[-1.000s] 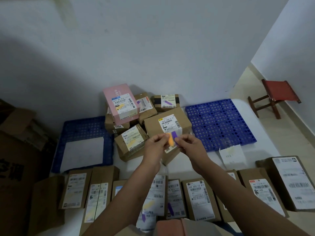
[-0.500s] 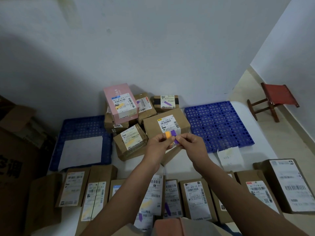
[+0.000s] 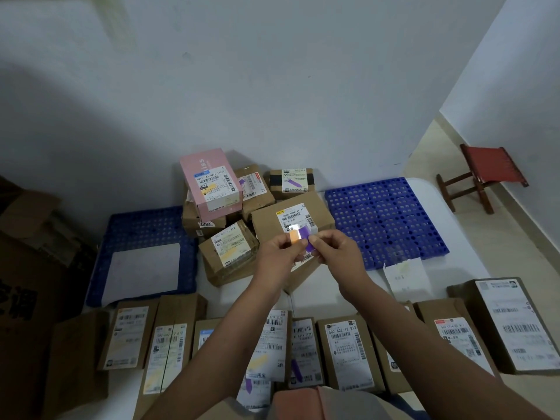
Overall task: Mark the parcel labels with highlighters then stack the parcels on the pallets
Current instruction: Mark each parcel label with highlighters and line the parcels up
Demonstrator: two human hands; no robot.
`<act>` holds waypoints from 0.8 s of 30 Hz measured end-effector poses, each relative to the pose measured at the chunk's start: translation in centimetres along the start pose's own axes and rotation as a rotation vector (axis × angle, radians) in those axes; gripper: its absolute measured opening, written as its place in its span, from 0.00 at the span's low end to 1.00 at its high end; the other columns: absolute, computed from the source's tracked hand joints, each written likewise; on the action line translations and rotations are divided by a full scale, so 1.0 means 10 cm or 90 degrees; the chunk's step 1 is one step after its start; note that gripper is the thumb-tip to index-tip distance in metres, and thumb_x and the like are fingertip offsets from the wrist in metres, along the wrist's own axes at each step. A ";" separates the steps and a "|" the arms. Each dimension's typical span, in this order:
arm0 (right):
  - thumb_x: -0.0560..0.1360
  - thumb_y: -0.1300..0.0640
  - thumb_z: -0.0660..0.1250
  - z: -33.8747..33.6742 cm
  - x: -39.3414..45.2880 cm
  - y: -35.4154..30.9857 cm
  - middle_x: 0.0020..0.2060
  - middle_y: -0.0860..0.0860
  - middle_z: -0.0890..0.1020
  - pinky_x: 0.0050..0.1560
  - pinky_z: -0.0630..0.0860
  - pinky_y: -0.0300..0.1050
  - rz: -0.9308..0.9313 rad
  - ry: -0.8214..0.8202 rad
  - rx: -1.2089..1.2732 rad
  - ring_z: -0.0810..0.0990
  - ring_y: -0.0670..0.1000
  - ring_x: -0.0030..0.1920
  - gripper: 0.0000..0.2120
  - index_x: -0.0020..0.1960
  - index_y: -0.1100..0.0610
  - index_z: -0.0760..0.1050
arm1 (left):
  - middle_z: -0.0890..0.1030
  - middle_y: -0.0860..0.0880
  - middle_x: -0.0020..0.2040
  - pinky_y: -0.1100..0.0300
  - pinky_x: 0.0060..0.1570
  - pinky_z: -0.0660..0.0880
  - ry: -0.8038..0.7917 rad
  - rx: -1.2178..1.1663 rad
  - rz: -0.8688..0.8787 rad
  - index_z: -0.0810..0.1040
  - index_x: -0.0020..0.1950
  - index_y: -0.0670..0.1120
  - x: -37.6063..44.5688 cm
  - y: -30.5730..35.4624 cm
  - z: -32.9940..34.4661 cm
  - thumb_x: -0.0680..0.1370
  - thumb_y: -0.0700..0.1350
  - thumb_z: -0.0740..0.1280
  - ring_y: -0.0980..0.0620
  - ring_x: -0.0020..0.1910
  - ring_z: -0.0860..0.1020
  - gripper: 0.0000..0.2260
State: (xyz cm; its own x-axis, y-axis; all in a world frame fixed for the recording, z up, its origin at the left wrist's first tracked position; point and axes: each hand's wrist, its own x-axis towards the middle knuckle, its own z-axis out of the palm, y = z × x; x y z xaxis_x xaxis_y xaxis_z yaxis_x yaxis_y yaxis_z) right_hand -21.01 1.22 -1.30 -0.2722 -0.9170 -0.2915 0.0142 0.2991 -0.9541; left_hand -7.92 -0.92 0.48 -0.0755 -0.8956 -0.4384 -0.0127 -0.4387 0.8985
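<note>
Together, left hand (image 3: 280, 253) pinching orange highlighter (image 3: 294, 237), right hand (image 3: 336, 248) purple highlighter (image 3: 306, 240)

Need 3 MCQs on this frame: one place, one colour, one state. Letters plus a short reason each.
1. Where is the pink box?
A. on the right pallet
B. atop the middle pile
C. in the near row

2. Which highlighter colours are held?
A. orange and purple
B. green and blue
C. red and yellow

3. The right pallet is:
A. stacked with parcels
B. bare
C. covered with paper

Key: B, it sits on brown boxes between the pallets; A, left hand pinches the orange highlighter, right hand the purple highlighter; B, only blue grid shows.
</note>
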 end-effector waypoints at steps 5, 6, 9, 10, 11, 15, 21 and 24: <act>0.77 0.56 0.69 0.00 0.01 -0.01 0.34 0.50 0.82 0.39 0.75 0.40 0.014 0.001 -0.009 0.77 0.44 0.35 0.07 0.44 0.58 0.82 | 0.86 0.47 0.48 0.58 0.51 0.79 0.009 0.005 -0.016 0.83 0.50 0.51 0.02 0.01 0.00 0.77 0.43 0.72 0.53 0.43 0.80 0.05; 0.77 0.57 0.69 0.00 0.01 -0.01 0.33 0.49 0.82 0.39 0.75 0.39 0.016 0.000 -0.004 0.77 0.43 0.35 0.06 0.44 0.58 0.82 | 0.86 0.47 0.48 0.57 0.52 0.79 0.011 0.008 -0.019 0.83 0.51 0.50 0.02 0.01 0.00 0.77 0.43 0.72 0.53 0.44 0.81 0.04; 0.77 0.59 0.69 0.00 0.03 0.01 0.34 0.51 0.82 0.41 0.76 0.39 0.035 0.006 0.048 0.78 0.46 0.36 0.06 0.45 0.60 0.82 | 0.86 0.46 0.48 0.57 0.52 0.79 0.005 0.000 -0.028 0.83 0.49 0.51 0.03 0.02 0.00 0.77 0.42 0.72 0.52 0.44 0.81 0.04; 0.77 0.59 0.69 0.00 0.03 0.01 0.34 0.51 0.82 0.40 0.76 0.39 0.036 0.012 0.055 0.78 0.46 0.36 0.05 0.45 0.60 0.82 | 0.86 0.46 0.48 0.57 0.52 0.79 0.005 0.002 -0.029 0.83 0.48 0.51 0.04 0.02 0.01 0.77 0.42 0.72 0.53 0.43 0.81 0.04; 0.77 0.59 0.70 0.00 0.03 0.01 0.34 0.51 0.83 0.39 0.76 0.37 0.031 0.016 0.048 0.79 0.45 0.36 0.05 0.44 0.60 0.81 | 0.86 0.46 0.47 0.57 0.52 0.79 0.007 0.007 -0.029 0.83 0.48 0.52 0.05 0.02 0.01 0.77 0.42 0.71 0.53 0.43 0.80 0.04; 0.77 0.57 0.70 0.02 0.05 0.01 0.34 0.51 0.83 0.37 0.79 0.39 -0.020 0.030 -0.071 0.80 0.46 0.35 0.08 0.41 0.61 0.79 | 0.86 0.45 0.47 0.56 0.50 0.79 0.026 0.042 -0.021 0.83 0.50 0.50 0.09 -0.02 0.00 0.77 0.42 0.71 0.51 0.43 0.80 0.04; 0.79 0.56 0.66 -0.03 0.22 0.02 0.36 0.51 0.81 0.36 0.74 0.36 -0.001 0.034 -0.168 0.78 0.45 0.35 0.07 0.44 0.57 0.78 | 0.84 0.53 0.47 0.54 0.49 0.79 0.114 0.072 -0.025 0.83 0.57 0.49 0.24 -0.03 -0.24 0.78 0.45 0.69 0.53 0.48 0.82 0.08; 0.80 0.54 0.65 -0.01 0.41 -0.01 0.36 0.51 0.81 0.37 0.74 0.38 0.036 -0.015 -0.218 0.77 0.46 0.36 0.10 0.47 0.59 0.79 | 0.84 0.52 0.46 0.59 0.45 0.77 0.137 0.058 -0.036 0.82 0.57 0.50 0.29 -0.03 -0.38 0.79 0.44 0.69 0.54 0.45 0.81 0.08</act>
State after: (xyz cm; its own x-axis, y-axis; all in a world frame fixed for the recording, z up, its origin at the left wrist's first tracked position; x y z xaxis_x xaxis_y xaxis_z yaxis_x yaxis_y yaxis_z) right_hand -22.26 -2.57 -2.40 -0.2582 -0.9011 -0.3484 -0.2962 0.4171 -0.8592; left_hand -4.32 -3.67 -1.12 0.1427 -0.8693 -0.4733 -0.1020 -0.4886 0.8665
